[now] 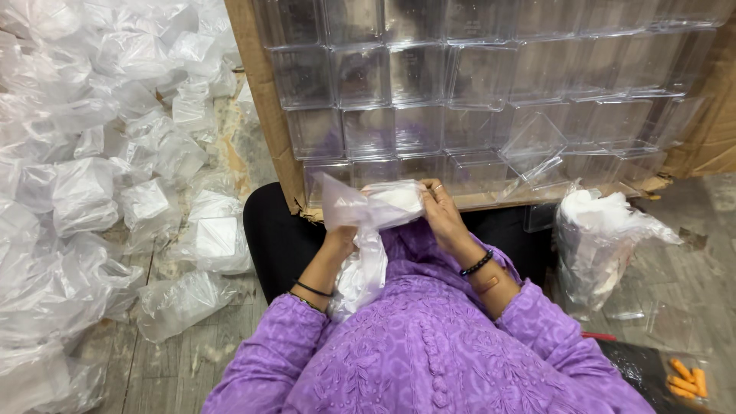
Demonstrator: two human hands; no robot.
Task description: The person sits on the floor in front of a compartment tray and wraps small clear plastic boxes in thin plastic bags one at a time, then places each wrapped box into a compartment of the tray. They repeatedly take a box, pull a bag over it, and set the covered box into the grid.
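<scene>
Tunic point(429, 353): purple, embroidered. Bangles point(477, 264): black. Boxes point(460, 84): clear. Carton point(264, 92): brown. Bags point(84, 192): translucent white. Floor point(176, 368): grey wood-grain.

A packing workroom is shown: clear plastic boxes point(491, 84) are stacked in a big cardboard carton point(264, 100), and bagged boxes point(84, 176) are heaped on the worn wooden floor point(176, 368).

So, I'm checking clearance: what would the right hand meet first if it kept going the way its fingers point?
Probably the clear boxes stacked in the cardboard carton, just past the bag the right hand holds; depth is unclear.
</scene>
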